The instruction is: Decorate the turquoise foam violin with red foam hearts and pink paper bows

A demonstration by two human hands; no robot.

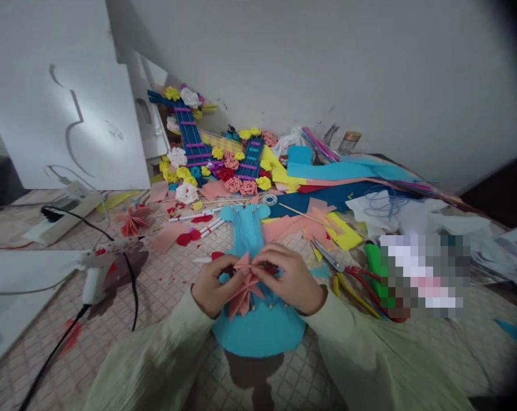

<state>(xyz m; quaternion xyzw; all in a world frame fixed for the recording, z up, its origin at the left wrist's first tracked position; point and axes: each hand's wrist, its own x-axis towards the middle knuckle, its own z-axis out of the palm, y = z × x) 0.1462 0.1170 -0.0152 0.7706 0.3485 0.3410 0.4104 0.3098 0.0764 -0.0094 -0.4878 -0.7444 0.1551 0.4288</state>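
Note:
My left hand (213, 288) and my right hand (290, 279) meet over a blue guitar-shaped foam cutout (258, 331) lying on the table. Both pinch a pink pleated paper fan (245, 288) between their fingertips. The fan's folds hang down over the blue body. The cutout's neck (245, 228) runs away from me to a rounded head. Cream sleeves cover both forearms.
A white glue gun (96, 268) with a black cord lies at the left, beside a power strip (64, 214). Scissors (331, 260) with red handles lie at the right. Decorated blue guitars with paper flowers (224, 165), coloured sheets and paper scraps crowd the back. White boards (70, 97) lean against the wall.

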